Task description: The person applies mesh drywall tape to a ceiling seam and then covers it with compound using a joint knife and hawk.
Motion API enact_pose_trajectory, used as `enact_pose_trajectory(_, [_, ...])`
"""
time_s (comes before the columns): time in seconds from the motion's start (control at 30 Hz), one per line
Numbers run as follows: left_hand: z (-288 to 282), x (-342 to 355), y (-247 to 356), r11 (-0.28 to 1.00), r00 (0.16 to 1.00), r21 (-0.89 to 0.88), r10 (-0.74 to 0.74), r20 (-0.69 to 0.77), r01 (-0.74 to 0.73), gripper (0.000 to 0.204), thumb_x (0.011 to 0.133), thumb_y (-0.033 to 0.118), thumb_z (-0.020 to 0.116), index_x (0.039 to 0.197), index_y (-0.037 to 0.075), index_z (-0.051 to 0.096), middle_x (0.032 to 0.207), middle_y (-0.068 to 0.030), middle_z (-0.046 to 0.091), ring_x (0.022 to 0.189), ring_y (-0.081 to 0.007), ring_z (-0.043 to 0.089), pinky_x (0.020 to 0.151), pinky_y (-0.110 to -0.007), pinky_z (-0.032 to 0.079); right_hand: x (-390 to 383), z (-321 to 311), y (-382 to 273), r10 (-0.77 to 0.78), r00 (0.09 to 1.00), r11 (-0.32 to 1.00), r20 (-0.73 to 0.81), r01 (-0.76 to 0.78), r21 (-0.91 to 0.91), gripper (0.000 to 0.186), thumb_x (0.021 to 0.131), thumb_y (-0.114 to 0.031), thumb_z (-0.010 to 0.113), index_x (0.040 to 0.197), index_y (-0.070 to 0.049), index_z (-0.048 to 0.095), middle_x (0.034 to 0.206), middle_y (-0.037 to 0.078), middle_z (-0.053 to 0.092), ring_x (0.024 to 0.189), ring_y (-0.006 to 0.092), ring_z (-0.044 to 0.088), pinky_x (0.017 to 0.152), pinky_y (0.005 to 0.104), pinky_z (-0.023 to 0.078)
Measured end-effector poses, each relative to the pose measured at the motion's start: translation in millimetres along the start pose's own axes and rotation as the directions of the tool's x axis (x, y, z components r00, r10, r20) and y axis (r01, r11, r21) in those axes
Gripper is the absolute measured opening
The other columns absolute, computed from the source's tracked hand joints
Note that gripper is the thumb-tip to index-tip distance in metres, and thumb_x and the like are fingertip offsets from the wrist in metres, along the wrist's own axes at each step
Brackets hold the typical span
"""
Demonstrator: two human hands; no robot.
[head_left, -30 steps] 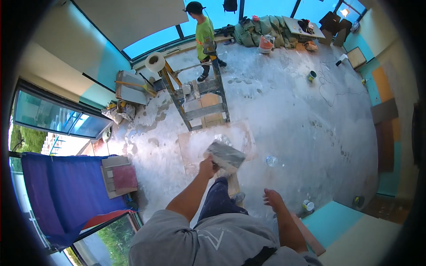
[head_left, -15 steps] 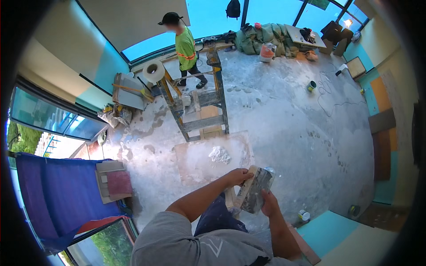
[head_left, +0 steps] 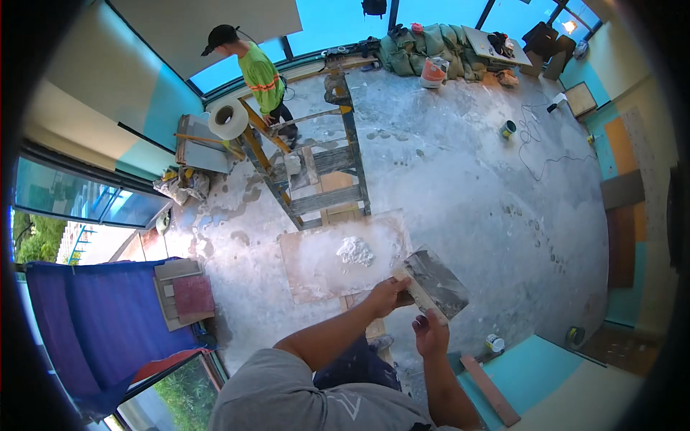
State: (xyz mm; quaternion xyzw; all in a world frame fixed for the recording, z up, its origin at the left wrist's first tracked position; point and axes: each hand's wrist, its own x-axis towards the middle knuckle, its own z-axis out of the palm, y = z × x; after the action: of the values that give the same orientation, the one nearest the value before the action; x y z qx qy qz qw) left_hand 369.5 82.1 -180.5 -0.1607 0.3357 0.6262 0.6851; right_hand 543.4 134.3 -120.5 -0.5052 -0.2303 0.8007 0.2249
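Note:
In front of me I hold a wide putty knife (head_left: 444, 284), its grey rectangular blade smeared and its long back edge pale. My left hand (head_left: 392, 296) is closed around the left part of that pale edge. At its lower end, the curled fingers of my right hand (head_left: 431, 334) touch the edge; part of their grip is hidden. The blade tilts up and away to the right. Beyond my left hand, a heap of white paste or powder (head_left: 356, 251) lies on a dusty, pale board (head_left: 305, 269) on the floor.
A stepladder (head_left: 327, 201) with a white roll (head_left: 228, 118) on it stands past the board. Behind it is a person in a yellow-green shirt (head_left: 260, 77). Stacked sacks (head_left: 424, 50) line the far window. A cable (head_left: 535, 161) trails at right; purple sheeting (head_left: 108, 316) hangs left.
The putty knife has swung up and to the right, showing more of its pale edge. My right hand has shifted from the blade's side to its lower end. The other person has moved left.

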Motion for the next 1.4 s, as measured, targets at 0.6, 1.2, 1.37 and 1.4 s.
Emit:
enact_pose_trajectory(0.6, [-179,157,296,0.530,0.531,-0.245,0.495,-0.687,-0.811,0.029,0.097,0.028,0.059,0.106,0.001,0.055,0.080,-0.0095,0.058,0.069,-0.0200,0.062,0.066,-0.032,0.058,-35,-184,-5,-0.031,0.907,0.999,-0.420,0.013,-0.047,0.042,0.096,-0.023,0.056,0.133,-0.015,0.040,0.122,0.012,0.054,0.106,0.0331,0.059,0.085,0.0583,0.053])
enact_pose_trajectory(1.2, [-134,-58,116,0.707,0.672,0.036,0.685,-0.281,-0.706,0.021,0.093,0.015,0.056,0.113,0.011,0.052,0.109,-0.0082,0.064,0.101,-0.0257,0.064,0.092,-0.047,0.052,-23,-47,-85,0.024,0.995,0.963,0.095,-0.049,0.265,0.047,0.102,-0.034,0.045,0.139,-0.005,0.042,0.129,0.013,0.056,0.116,0.0303,0.057,0.098,0.0478,0.048])
enact_pose_trajectory(1.37, [-47,-130,91,0.723,0.725,-0.112,0.645,-0.241,-0.681,0.032,0.096,0.015,0.052,0.127,0.008,0.046,0.121,-0.0105,0.058,0.110,-0.0284,0.060,0.092,-0.052,0.051,-46,-3,-106,0.116,0.967,0.972,0.228,-0.158,0.175,0.045,0.103,-0.028,0.041,0.139,0.000,0.041,0.127,0.015,0.056,0.113,0.0320,0.059,0.099,0.0473,0.047])
enact_pose_trajectory(1.4, [-27,-143,87,0.726,0.733,-0.137,0.635,-0.243,-0.674,0.035,0.097,0.015,0.052,0.130,0.008,0.044,0.122,-0.0107,0.058,0.112,-0.0290,0.059,0.093,-0.053,0.051,-50,3,-109,0.122,0.958,0.972,0.258,-0.168,0.164,0.044,0.102,-0.025,0.041,0.138,0.001,0.041,0.127,0.016,0.057,0.113,0.0322,0.059,0.099,0.0480,0.047])
